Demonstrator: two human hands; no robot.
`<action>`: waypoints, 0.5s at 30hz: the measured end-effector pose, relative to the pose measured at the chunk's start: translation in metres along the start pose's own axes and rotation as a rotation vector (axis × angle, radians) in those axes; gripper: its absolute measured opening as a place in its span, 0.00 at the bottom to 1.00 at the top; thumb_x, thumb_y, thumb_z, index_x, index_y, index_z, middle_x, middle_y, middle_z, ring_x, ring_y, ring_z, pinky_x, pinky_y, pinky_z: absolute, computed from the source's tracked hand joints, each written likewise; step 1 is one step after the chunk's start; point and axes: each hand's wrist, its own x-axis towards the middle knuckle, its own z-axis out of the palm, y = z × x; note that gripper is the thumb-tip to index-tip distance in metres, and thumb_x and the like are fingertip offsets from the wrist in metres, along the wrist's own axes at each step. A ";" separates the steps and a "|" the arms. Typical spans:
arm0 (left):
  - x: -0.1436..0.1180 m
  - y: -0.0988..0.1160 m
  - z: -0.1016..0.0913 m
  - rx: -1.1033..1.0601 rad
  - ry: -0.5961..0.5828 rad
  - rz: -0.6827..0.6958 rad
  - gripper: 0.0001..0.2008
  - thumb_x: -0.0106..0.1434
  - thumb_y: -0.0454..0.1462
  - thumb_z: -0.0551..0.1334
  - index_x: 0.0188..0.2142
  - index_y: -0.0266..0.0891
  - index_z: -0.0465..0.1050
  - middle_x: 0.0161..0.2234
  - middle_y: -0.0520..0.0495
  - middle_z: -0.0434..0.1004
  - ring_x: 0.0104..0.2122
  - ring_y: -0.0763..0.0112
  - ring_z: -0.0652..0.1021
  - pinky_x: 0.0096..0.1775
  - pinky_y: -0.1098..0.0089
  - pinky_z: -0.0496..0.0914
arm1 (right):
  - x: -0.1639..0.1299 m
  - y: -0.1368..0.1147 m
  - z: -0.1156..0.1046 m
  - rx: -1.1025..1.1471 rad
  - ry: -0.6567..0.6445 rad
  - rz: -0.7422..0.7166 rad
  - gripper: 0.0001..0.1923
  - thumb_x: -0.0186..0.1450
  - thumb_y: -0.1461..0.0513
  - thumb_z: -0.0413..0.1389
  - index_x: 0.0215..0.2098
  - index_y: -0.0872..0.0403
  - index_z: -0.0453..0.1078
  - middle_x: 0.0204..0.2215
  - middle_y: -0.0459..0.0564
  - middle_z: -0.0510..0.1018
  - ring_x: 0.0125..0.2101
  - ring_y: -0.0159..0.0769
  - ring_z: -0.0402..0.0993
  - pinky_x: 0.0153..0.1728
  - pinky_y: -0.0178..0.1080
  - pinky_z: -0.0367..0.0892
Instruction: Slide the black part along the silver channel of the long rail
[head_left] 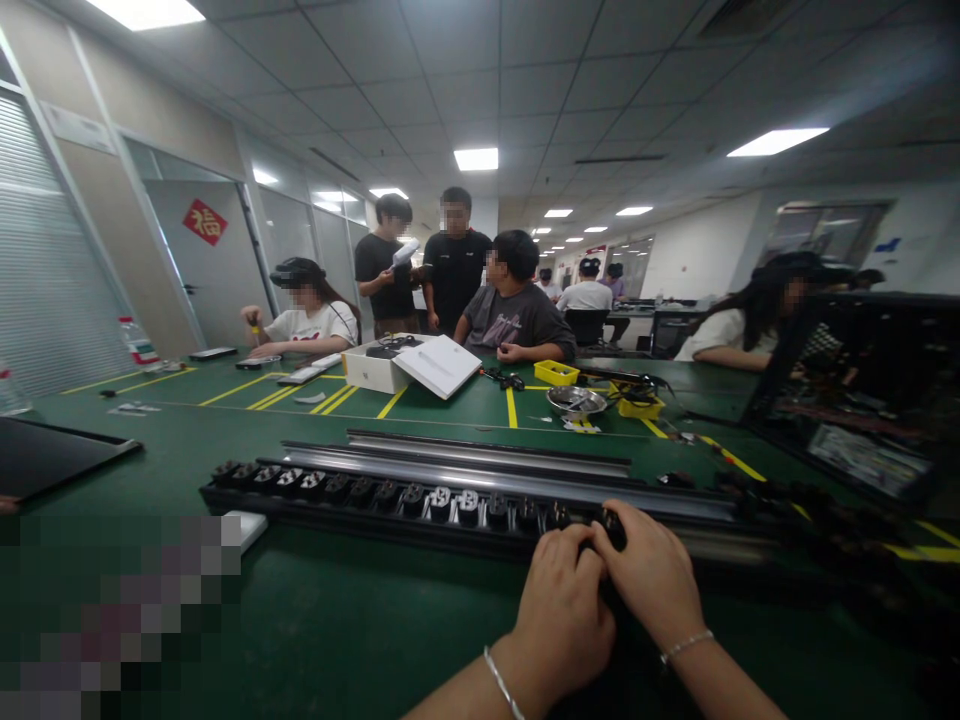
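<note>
A long black power strip (pixel 390 495) with a row of sockets lies across the green table (pixel 337 620) in front of me. Behind it lie long grey metal rails (pixel 480 460). My left hand (pixel 561 610) and my right hand (pixel 651 575) rest side by side at the strip's right part. Both have curled fingers pressed on a small black part (pixel 611 525) at the strip's near edge. Each wrist wears a thin silver bracelet. What lies under the palms is hidden.
A black tablet (pixel 52 455) lies at the left. A white box with an open lid (pixel 409 365), a yellow bin (pixel 556 373) and a metal bowl (pixel 576 401) stand farther back. A dark open case (pixel 862 400) stands at the right. Several people sit and stand across the table.
</note>
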 end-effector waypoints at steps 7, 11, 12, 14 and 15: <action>0.001 0.000 0.001 0.007 0.003 -0.003 0.18 0.49 0.27 0.54 0.40 0.38 0.66 0.51 0.42 0.65 0.53 0.59 0.66 0.57 0.53 0.61 | 0.001 0.003 0.001 0.025 -0.012 0.004 0.19 0.63 0.51 0.48 0.43 0.54 0.70 0.40 0.53 0.78 0.42 0.42 0.73 0.45 0.43 0.63; 0.000 0.000 0.003 0.008 -0.002 -0.008 0.19 0.48 0.27 0.55 0.41 0.38 0.67 0.53 0.42 0.64 0.54 0.59 0.65 0.58 0.54 0.59 | 0.001 0.005 0.003 0.024 -0.009 0.016 0.18 0.63 0.52 0.48 0.43 0.54 0.69 0.40 0.53 0.78 0.42 0.42 0.73 0.45 0.43 0.63; -0.001 0.000 0.003 0.008 -0.003 -0.006 0.19 0.48 0.27 0.55 0.41 0.38 0.67 0.54 0.41 0.64 0.55 0.59 0.64 0.59 0.54 0.59 | 0.001 0.005 0.003 0.023 -0.006 0.014 0.18 0.63 0.52 0.48 0.43 0.54 0.69 0.40 0.53 0.78 0.43 0.42 0.73 0.45 0.43 0.63; -0.001 -0.001 0.004 0.010 -0.008 -0.004 0.19 0.48 0.27 0.55 0.41 0.38 0.67 0.57 0.41 0.62 0.57 0.58 0.63 0.59 0.53 0.58 | 0.001 0.005 0.003 0.022 -0.004 0.011 0.18 0.63 0.53 0.48 0.43 0.54 0.69 0.41 0.53 0.78 0.43 0.42 0.73 0.46 0.43 0.63; -0.001 -0.001 0.004 0.009 -0.013 -0.005 0.19 0.48 0.27 0.55 0.41 0.38 0.67 0.57 0.41 0.61 0.57 0.58 0.63 0.59 0.52 0.58 | 0.002 0.005 0.003 0.022 -0.005 0.012 0.17 0.63 0.53 0.48 0.43 0.55 0.69 0.41 0.54 0.78 0.43 0.42 0.73 0.46 0.43 0.62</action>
